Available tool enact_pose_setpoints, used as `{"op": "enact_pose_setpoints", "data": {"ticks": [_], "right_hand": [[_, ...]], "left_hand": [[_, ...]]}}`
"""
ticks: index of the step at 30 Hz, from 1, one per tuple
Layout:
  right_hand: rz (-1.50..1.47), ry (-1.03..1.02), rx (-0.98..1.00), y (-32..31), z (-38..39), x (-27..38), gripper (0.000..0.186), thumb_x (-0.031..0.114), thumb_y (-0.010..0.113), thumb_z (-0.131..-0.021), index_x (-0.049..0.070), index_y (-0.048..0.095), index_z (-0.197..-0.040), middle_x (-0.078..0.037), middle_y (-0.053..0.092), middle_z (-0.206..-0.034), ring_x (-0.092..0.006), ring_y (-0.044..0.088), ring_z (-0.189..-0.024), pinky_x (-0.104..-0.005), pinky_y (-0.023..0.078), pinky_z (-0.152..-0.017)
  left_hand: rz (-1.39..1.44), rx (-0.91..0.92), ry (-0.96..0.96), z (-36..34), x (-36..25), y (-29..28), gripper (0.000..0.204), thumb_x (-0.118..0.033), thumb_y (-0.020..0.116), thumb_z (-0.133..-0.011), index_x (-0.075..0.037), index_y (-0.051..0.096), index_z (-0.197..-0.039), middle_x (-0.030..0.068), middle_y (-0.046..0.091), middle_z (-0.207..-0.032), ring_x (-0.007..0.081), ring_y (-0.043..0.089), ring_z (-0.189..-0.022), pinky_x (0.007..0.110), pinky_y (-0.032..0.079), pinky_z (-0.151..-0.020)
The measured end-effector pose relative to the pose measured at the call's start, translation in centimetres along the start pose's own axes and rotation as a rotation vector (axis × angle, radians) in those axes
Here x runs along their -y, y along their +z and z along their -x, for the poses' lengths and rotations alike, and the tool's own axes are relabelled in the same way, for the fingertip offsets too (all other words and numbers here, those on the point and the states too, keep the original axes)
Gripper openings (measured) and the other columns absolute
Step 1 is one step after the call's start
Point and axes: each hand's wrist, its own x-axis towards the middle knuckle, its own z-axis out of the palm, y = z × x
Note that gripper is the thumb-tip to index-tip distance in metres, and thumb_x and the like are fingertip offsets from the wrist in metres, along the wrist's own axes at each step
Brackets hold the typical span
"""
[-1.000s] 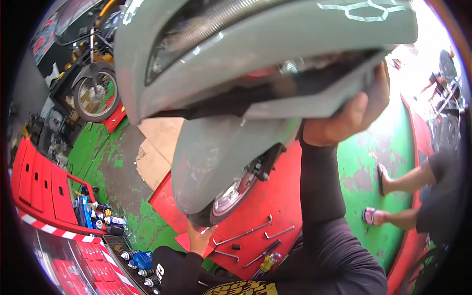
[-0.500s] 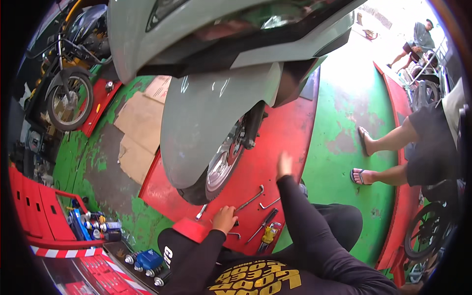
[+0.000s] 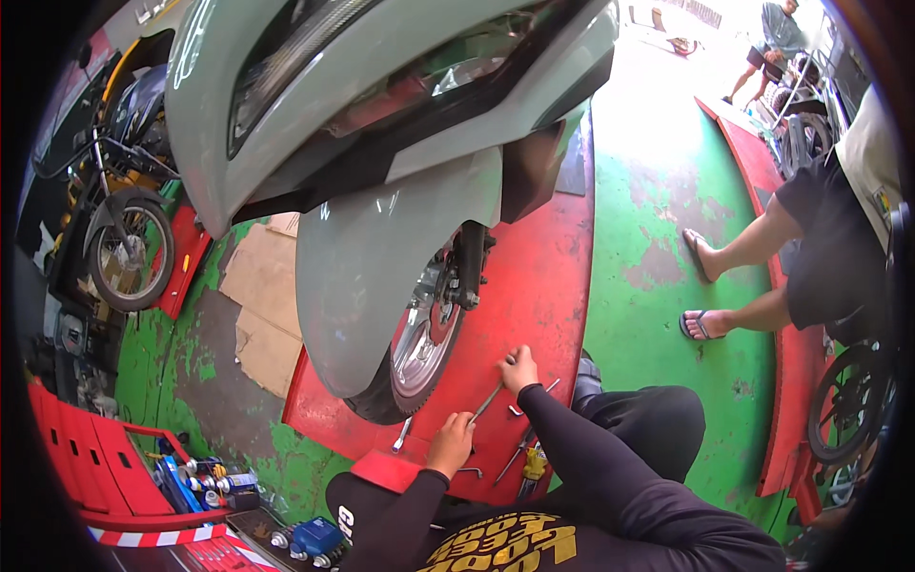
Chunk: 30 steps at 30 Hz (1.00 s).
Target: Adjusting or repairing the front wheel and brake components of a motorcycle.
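A long metal wrench with a bent end (image 3: 488, 401) slants above the red platform (image 3: 534, 286). My right hand (image 3: 519, 370) is closed around its far end, and my left hand (image 3: 451, 445) grips its near end. Just beyond my hands stands the front wheel (image 3: 419, 357) of a grey scooter, under its fender (image 3: 381, 276). A spanner (image 3: 401, 437) lies beside the tyre, left of my left hand. Nearer to me are a yellow-holdered tool set (image 3: 535, 464), a screwdriver-like tool (image 3: 515, 452) and an L-shaped key (image 3: 474, 470).
Flattened cardboard (image 3: 262, 276) covers part of the green floor on the left. Spray cans (image 3: 229, 482), a red tool cabinet (image 3: 86, 448) and a blue socket holder (image 3: 315, 538) are at lower left. A person in sandals (image 3: 703, 325) stands at right beside another red platform (image 3: 783, 381).
My right hand has come down and inward from above the platform onto the wrench. My left hand has moved onto its near end, and the wrench has shifted. The whole view has turned slightly.
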Motion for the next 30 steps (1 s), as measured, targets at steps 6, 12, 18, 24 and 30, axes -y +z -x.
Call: {"op": "enact_pose_setpoints", "data": {"ticks": [6, 12, 18, 24, 30], "right_hand": [[-0.625, -0.121, 0.471, 0.5, 5.2, 14.2, 0.006, 0.011, 0.048, -0.102, 0.005, 0.047, -0.104, -0.013, 0.071, -0.09, -0.0162, 0.062, -0.063, -0.0278, 0.049, -0.056], [-0.51, -0.187, 0.476, 0.3, 5.0, 16.8, 0.015, 0.017, 0.042, -0.105, 0.003, 0.048, -0.104, -0.011, 0.07, -0.084, -0.0188, 0.062, -0.062, -0.0301, 0.049, -0.056], [-0.248, -0.263, 0.361, 1.0, 5.1, 17.1, 0.023, 0.022, 0.039, -0.106, 0.002, 0.05, -0.102, -0.012, 0.068, -0.079, -0.0213, 0.06, -0.059, -0.0321, 0.049, -0.056], [-0.085, -0.297, 0.224, 1.8, 3.8, 16.8, 0.028, 0.026, 0.043, -0.104, 0.001, 0.051, -0.097, -0.02, 0.068, -0.079, -0.0297, 0.063, -0.061, -0.0405, 0.051, -0.062], [-0.086, -0.125, 0.372, 1.9, 3.0, 17.4, 0.034, 0.031, 0.044, -0.102, -0.002, 0.053, -0.097, -0.025, 0.067, -0.081, -0.0386, 0.065, -0.065, -0.0461, 0.054, -0.066]], "left_hand": [[0.25, -0.085, -0.378, 1.3, -7.4, -7.1, 0.035, -0.013, 0.054, -0.096, -0.004, 0.057, -0.129, 0.0173, 0.069, -0.099, 0.0348, 0.066, -0.077, 0.043, 0.051, -0.07], [0.343, 0.082, -0.383, -0.1, -9.7, -12.7, 0.045, -0.009, 0.051, -0.097, 0.001, 0.05, -0.141, 0.0143, 0.071, -0.105, 0.028, 0.064, -0.074, 0.037, 0.051, -0.068], [0.402, 0.15, -0.413, -0.8, -12.1, -15.7, 0.048, -0.006, 0.049, -0.098, 0.005, 0.044, -0.145, 0.0124, 0.07, -0.108, 0.0269, 0.064, -0.073, 0.035, 0.051, -0.068], [0.344, 0.233, -0.488, -2.4, -15.1, -18.2, 0.051, -0.004, 0.048, -0.097, 0.002, 0.042, -0.148, 0.0124, 0.066, -0.115, 0.0191, 0.064, -0.075, 0.031, 0.051, -0.067], [0.146, 0.147, -0.153, -2.1, -14.7, -18.7, 0.048, -0.004, 0.048, -0.096, 0.007, 0.044, -0.143, 0.0186, 0.067, -0.114, 0.0331, 0.065, -0.089, 0.039, 0.052, -0.082]]}}
